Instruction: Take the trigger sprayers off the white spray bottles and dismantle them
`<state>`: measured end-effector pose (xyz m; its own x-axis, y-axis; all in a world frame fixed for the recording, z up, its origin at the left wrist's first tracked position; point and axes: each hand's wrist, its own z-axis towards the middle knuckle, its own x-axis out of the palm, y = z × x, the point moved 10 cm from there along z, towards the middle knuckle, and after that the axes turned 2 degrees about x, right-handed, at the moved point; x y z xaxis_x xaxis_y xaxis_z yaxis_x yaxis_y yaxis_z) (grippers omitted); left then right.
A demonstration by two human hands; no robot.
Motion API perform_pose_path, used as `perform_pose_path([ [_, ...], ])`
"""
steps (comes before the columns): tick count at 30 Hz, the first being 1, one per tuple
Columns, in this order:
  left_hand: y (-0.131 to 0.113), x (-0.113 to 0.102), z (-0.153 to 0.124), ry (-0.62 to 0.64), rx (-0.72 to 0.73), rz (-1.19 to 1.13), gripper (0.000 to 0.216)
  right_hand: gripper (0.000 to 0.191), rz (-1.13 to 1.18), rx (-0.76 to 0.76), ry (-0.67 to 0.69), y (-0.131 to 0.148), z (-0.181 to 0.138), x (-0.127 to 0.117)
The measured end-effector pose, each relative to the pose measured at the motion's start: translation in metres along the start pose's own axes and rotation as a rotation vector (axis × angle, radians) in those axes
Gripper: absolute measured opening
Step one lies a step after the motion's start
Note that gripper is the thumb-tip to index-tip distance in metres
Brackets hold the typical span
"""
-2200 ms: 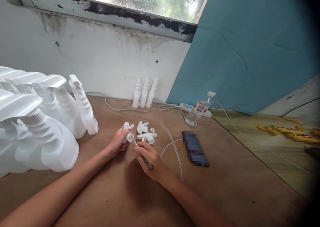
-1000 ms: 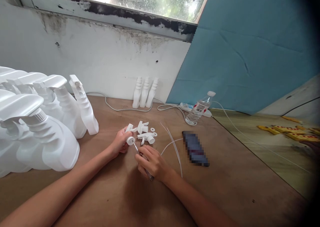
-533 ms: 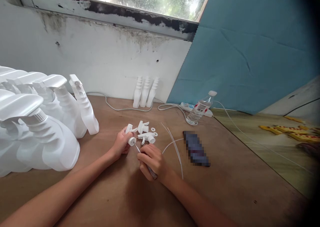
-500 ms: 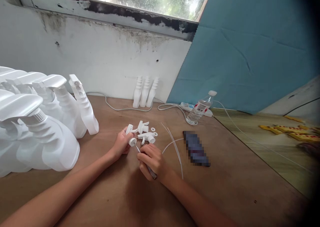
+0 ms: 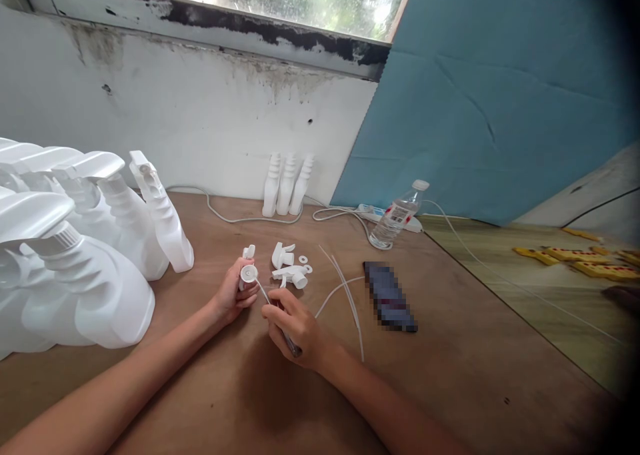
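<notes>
Worktop (image 5: 450, 375): brown board that fills the near scene and carries all the things below.
Blue panel (image 5: 500, 108): leans against the far wall on the right.
Large spray bottles (image 5: 85, 295): white, lying packed together at the left edge, nozzles pointing right.
Small bottles (image 5: 287, 185): three white ones upright in a row, touching the far wall.
Water bottle (image 5: 397, 218): clear, tilted, far right of centre, just beside a white cable (image 5: 225, 216) that runs along the wall.
Phone (image 5: 389, 296): dark, flat on the worktop, right of the hands.
Left hand (image 5: 230, 295): fingers closed around a white spray head (image 5: 247, 271), lifted just off the worktop near the centre with its round collar turned toward the right hand.
Right hand (image 5: 293, 321): fingers pinched shut on a thin tool (image 5: 263, 293), dark handle in the palm, metal tip touching the spray head's collar.
Thin tubes (image 5: 347, 295): clear, lying crossed between the right hand and the phone.
Loose spray heads (image 5: 287, 268): two white ones just beyond the hands.
Washers (image 5: 303, 260): small white rings beside the loose spray heads.
</notes>
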<state>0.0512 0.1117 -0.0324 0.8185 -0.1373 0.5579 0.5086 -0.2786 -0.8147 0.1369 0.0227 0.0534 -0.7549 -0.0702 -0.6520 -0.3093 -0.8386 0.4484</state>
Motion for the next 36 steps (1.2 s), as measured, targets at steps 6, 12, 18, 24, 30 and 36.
perform_pose_path([
  [6, 0.003, 0.006, -0.002, 0.006, 0.014, -0.007, 0.033, 0.015, 0.035, 0.006, -0.026, 0.001, 0.000, -0.009],
  [12, -0.007, 0.006, -0.006, -0.098, 0.149, 0.130, 0.033, 0.010, -0.152, -0.005, -0.098, 0.001, -0.002, -0.016],
  [18, -0.003, 0.006, -0.007, -0.104, 0.155, 0.209, 0.030, 0.008, -0.242, -0.077, -0.077, 0.003, -0.003, -0.010],
  [24, -0.004, 0.006, -0.006, -0.094, 0.140, 0.180, 0.031, 0.010, -0.152, 0.003, -0.046, -0.001, -0.002, -0.009],
  [30, -0.007, 0.006, -0.006, -0.074, 0.125, 0.105, 0.034, 0.014, -0.017, 0.059, -0.023, -0.004, -0.001, -0.007],
  [36, -0.005, 0.003, -0.004, -0.067, 0.089, 0.044, 0.031, 0.016, -0.114, -0.049, -0.031, 0.005, 0.000, -0.007],
])
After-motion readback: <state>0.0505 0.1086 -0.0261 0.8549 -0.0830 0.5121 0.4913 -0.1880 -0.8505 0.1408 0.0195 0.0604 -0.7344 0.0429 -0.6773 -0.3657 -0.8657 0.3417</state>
